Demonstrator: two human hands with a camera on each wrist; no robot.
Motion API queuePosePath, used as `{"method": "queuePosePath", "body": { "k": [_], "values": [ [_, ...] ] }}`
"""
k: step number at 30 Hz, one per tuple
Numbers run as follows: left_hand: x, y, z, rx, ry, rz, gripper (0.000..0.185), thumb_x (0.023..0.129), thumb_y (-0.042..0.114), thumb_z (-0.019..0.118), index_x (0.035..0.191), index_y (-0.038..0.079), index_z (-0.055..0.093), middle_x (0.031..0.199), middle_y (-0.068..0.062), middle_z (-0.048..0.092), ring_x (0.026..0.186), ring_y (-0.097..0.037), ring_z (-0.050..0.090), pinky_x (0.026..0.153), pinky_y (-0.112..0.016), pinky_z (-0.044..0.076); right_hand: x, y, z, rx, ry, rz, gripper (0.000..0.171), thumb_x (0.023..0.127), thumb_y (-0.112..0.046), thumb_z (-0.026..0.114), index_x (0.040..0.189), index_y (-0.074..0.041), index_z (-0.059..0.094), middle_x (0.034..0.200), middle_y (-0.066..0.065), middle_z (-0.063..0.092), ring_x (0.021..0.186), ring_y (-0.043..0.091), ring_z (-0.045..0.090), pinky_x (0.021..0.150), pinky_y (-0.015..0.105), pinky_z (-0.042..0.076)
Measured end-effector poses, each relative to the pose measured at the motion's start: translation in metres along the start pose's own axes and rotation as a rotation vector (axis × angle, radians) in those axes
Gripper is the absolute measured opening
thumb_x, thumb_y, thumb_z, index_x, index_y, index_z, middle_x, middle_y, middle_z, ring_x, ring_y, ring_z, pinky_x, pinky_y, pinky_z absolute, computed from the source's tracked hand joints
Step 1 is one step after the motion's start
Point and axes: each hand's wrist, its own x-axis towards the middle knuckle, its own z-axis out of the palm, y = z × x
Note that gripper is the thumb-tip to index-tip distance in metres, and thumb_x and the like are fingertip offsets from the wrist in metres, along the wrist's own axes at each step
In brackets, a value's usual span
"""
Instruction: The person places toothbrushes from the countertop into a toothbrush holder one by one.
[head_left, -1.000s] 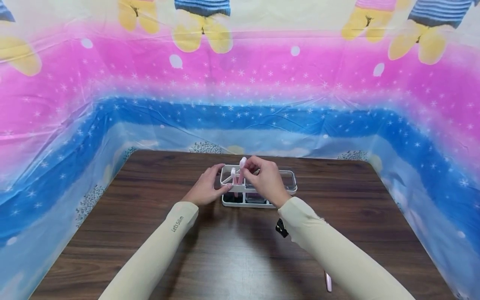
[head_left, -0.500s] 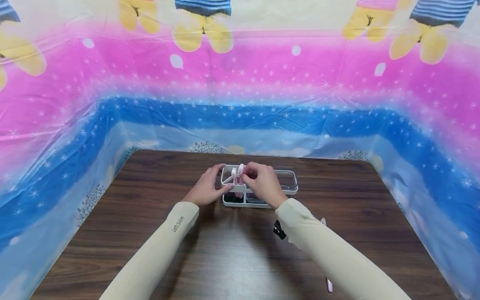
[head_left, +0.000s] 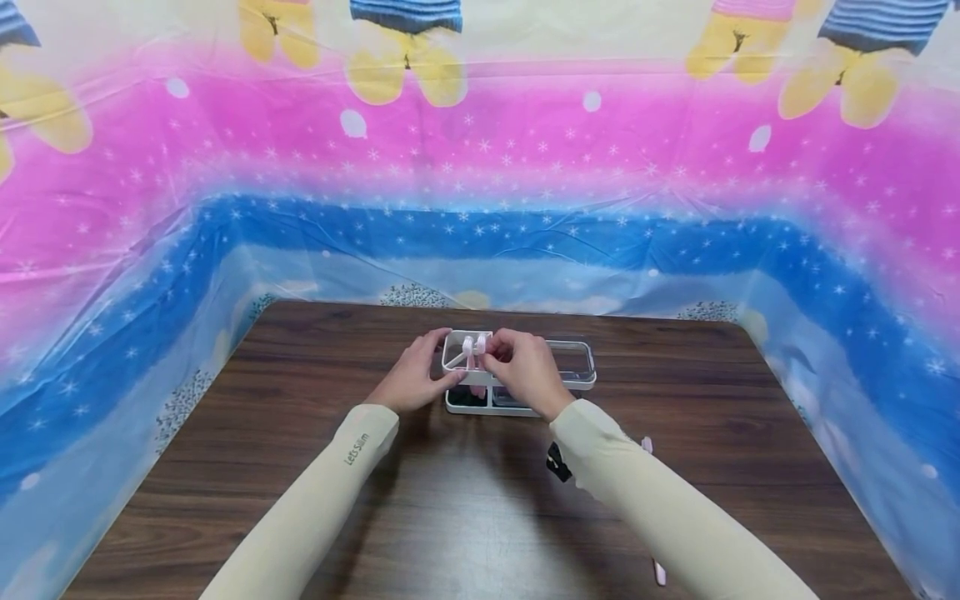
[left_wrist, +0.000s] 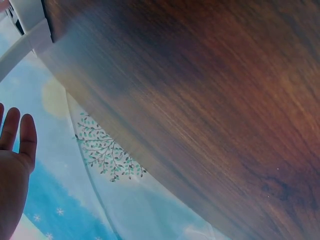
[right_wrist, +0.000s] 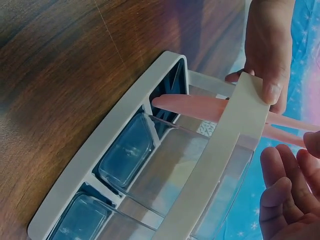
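A white two-tier toothbrush holder (head_left: 581,383) with clear cups stands near the table's back edge. My left hand (head_left: 411,373) grips its left end, thumb in front of the upper rail and fingers behind. Two pink toothbrushes with pale heads stand in the left compartment. My right hand (head_left: 531,372) pinches the right-hand toothbrush (head_left: 482,343) just below its head; the other toothbrush (head_left: 467,345) stands beside it. In the right wrist view, pink handles (right_wrist: 192,105) pass through the upper frame, their ends in the dark lower tray. The left wrist view shows only some left fingers (left_wrist: 27,132).
Another pink toothbrush (head_left: 660,573) lies on the brown wooden table (head_left: 465,517), its middle hidden under the right sleeve (head_left: 645,475). Clear cups (right_wrist: 127,150) fill the holder's other compartments. A printed cloth (head_left: 480,225) hangs around the table's back and sides.
My right hand has lowered its toothbrush further into the left compartment, so the two heads stand almost level. The left hand keeps its place on the holder.
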Motion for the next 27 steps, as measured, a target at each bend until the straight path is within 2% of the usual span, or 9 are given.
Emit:
{"method": "queuePosePath", "body": {
  "k": [6, 13, 27],
  "values": [
    [0.0, 0.0, 0.001, -0.013, -0.001, -0.002, 0.079, 0.085, 0.054, 0.061, 0.145, 0.014, 0.03, 0.128, -0.011, 0.047, 0.116, -0.025, 0.045, 0.095, -0.047, 0.039, -0.003, 0.001, -0.004, 0.002, -0.012, 0.011, 0.007, 0.085, -0.014, 0.072, 0.088, -0.017, 0.066, 0.082, -0.006, 0.064, 0.073, 0.01, 0.059, 0.065, 0.025, 0.052],
    [-0.001, 0.001, 0.0, -0.02, -0.002, -0.008, 0.079, 0.085, 0.056, 0.06, 0.146, 0.015, 0.029, 0.131, -0.011, 0.046, 0.117, -0.026, 0.045, 0.096, -0.047, 0.039, -0.006, 0.007, -0.017, -0.012, -0.011, 0.025, 0.008, 0.085, -0.012, 0.071, 0.092, -0.013, 0.067, 0.083, -0.004, 0.064, 0.075, 0.012, 0.06, 0.067, 0.028, 0.052],
    [-0.001, 0.001, 0.0, -0.006, -0.011, -0.007, 0.078, 0.086, 0.055, 0.058, 0.146, 0.015, 0.029, 0.13, -0.01, 0.046, 0.116, -0.025, 0.046, 0.095, -0.047, 0.039, -0.016, 0.036, -0.052, -0.058, 0.041, 0.072, 0.006, 0.087, -0.015, 0.069, 0.09, -0.016, 0.065, 0.084, -0.003, 0.064, 0.074, 0.014, 0.059, 0.064, 0.032, 0.051]
  ]
}}
